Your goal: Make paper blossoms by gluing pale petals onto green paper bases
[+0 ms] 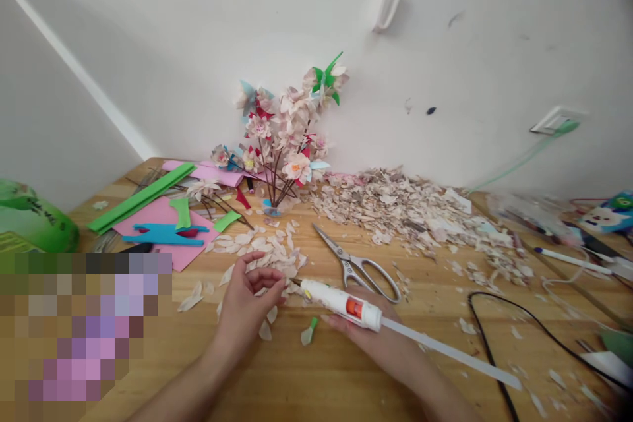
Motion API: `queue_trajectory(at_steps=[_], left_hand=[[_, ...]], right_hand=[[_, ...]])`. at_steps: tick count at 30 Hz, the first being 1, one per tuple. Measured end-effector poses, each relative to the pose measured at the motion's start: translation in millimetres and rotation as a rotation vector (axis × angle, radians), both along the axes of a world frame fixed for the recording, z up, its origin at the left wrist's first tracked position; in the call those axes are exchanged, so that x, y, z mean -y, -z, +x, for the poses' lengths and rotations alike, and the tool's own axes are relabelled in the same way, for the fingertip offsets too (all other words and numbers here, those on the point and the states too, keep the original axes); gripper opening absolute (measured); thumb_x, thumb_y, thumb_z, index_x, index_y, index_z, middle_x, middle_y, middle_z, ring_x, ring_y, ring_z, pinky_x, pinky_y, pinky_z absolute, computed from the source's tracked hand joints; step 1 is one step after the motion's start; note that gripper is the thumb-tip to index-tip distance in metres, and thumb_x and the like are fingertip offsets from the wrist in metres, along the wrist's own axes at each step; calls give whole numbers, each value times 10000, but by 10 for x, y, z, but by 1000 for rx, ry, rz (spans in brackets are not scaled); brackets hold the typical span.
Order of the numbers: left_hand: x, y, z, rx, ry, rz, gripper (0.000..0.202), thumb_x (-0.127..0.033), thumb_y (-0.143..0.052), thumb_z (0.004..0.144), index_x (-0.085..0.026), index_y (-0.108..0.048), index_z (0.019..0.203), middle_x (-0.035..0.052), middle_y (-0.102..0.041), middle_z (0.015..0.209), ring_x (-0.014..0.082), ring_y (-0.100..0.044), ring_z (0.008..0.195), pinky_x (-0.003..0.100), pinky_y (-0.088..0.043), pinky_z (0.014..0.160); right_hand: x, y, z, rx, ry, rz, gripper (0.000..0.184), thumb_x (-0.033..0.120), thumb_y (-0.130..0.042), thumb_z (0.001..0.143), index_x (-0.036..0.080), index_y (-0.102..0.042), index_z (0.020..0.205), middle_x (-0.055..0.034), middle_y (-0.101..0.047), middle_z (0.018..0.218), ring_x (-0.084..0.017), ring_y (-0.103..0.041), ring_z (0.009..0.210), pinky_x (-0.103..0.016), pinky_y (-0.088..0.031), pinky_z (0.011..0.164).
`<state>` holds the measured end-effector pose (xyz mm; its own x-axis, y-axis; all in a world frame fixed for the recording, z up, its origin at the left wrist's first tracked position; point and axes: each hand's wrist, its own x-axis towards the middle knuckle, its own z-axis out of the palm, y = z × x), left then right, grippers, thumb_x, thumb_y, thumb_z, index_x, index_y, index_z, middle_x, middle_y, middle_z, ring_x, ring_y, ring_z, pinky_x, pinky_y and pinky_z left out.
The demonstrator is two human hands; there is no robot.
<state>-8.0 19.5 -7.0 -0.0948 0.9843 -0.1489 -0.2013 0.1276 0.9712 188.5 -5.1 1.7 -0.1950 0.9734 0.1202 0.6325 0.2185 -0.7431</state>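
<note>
Just one glue gun [332, 301].

It looked like a craft corner: glue gun [329, 299], scissors [341, 253], coloured paper [141, 199] and petals [390, 201] at a wooden tabletop [291, 386].

We see a smooth wooden surface [316, 382], shiny metal scissors [347, 264], a plastic glue gun [333, 301], a matt paper sheet [152, 215].
</note>
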Motion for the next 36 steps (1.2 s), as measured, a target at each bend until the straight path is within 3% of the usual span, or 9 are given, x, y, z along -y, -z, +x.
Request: queue_trajectory(at_steps=[18, 25, 29, 32, 36], left_hand=[[29, -31, 18, -16, -6, -18, 533, -265, -716, 577, -215, -366, 976, -40, -620, 650, 151, -610, 636, 295, -540, 549], [23, -23, 12, -22, 20, -10, 525, -237, -705, 595, -212, -353, 983, -36, -626, 665, 134, -592, 633, 280, -530, 565], [22, -12, 2, -26, 30, 0, 525, -232, -710, 586, -214, -359, 976, -43, -627, 655, 130, -590, 601, 269, -513, 557], [15, -17, -12, -18, 23, -4, 527, -241, -714, 576, -216, -364, 969, -51, -626, 639, 135, -594, 591, 272, -506, 554], [-4, -14, -25, 10, 32, -14, 537, -236, -724, 557, -212, -376, 965, -51, -626, 633, 140, -599, 585, 284, -505, 565]], right_hand=[[9, -109, -39, 6, 19, 10, 289, 412, -625, 706, 214, -483, 551, 28, -493, 561, -149, -467, 547, -247, -379, 485], [-5, -98, -20, -26, 28, -33, 250, 417, -625, 699, 197, -555, 602, -2, -555, 612, -178, -533, 580, -280, -431, 527], [-10, -57, 43, -107, 117, -137, 272, 453, -633, 665, 194, -641, 746, -39, -675, 716, -233, -616, 661, -332, -498, 606], [0, 12, 168, -249, 216, -231, 365, 481, -661, 623, 209, -667, 867, -55, -718, 893, -278, -641, 840, -384, -502, 762], [66, 107, 415, -472, 349, -397, 343, 513, -665, 626, 199, -679, 761, -64, -725, 837, -282, -648, 844, -402, -509, 787]])
